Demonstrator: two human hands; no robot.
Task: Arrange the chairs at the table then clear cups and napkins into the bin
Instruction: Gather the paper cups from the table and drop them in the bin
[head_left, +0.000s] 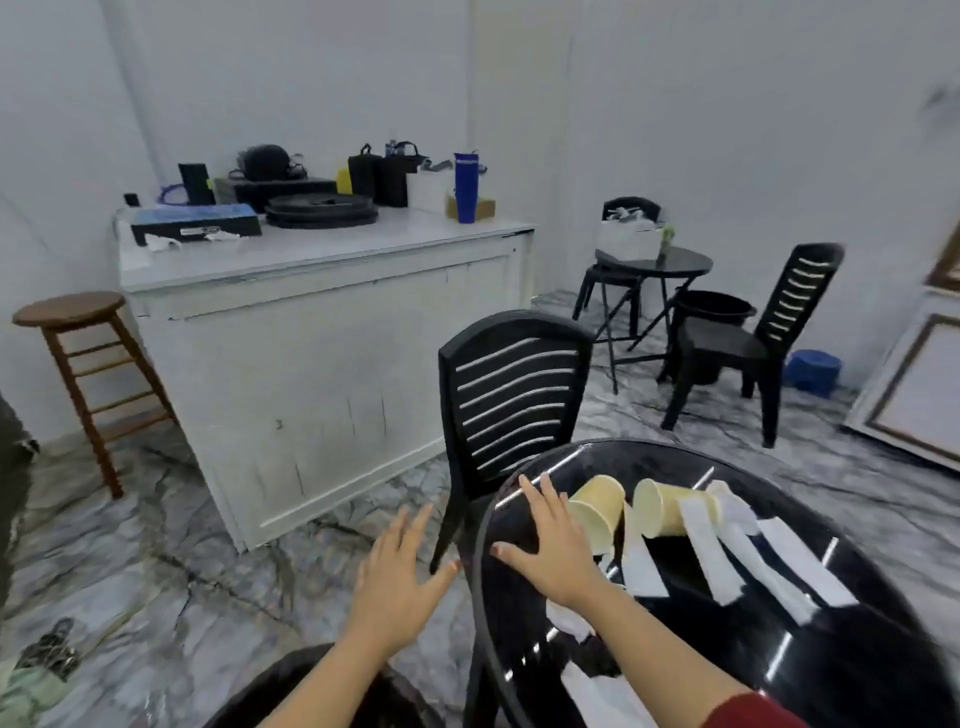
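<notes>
A round black glossy table fills the lower right. Two pale yellow paper cups, one and another, lie tipped on it among several white napkin strips. A black slatted plastic chair stands at the table's far left edge. My right hand is spread flat over the table's left edge, just left of the nearer cup. My left hand hovers with straight fingers over the floor, beside the chair's leg. Both hands hold nothing.
A white counter with boxes and bottles stands at the left, a wooden stool beside it. At the back right are a small black table, another black chair and a black bin. A dark rounded thing sits below my left arm.
</notes>
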